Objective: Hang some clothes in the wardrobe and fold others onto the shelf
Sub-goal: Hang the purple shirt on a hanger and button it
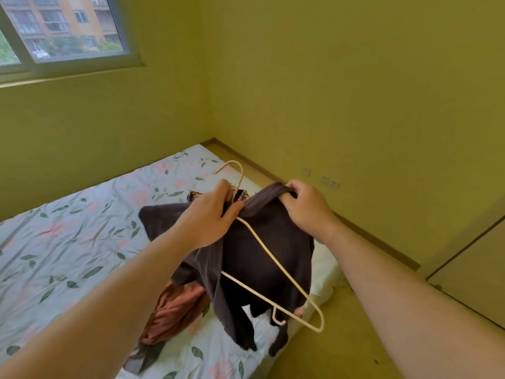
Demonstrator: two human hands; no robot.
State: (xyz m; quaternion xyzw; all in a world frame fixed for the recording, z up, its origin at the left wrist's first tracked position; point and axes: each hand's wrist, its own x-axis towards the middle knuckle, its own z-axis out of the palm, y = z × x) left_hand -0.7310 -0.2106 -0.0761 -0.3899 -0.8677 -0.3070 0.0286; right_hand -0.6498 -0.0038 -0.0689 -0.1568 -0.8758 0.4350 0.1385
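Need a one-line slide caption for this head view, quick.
Left hand grips a cream wire hanger while the right hand holds a dark shirt's collar above the floral bed.

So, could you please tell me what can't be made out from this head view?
- Hanger: its left arm is hidden by the dark garment.
- Wardrobe: cut off by the right edge, doors shut, interior unseen.
- Small patterned item: mostly hidden behind the left hand.
- Reddish cloth: partly covered by the garment and left forearm.
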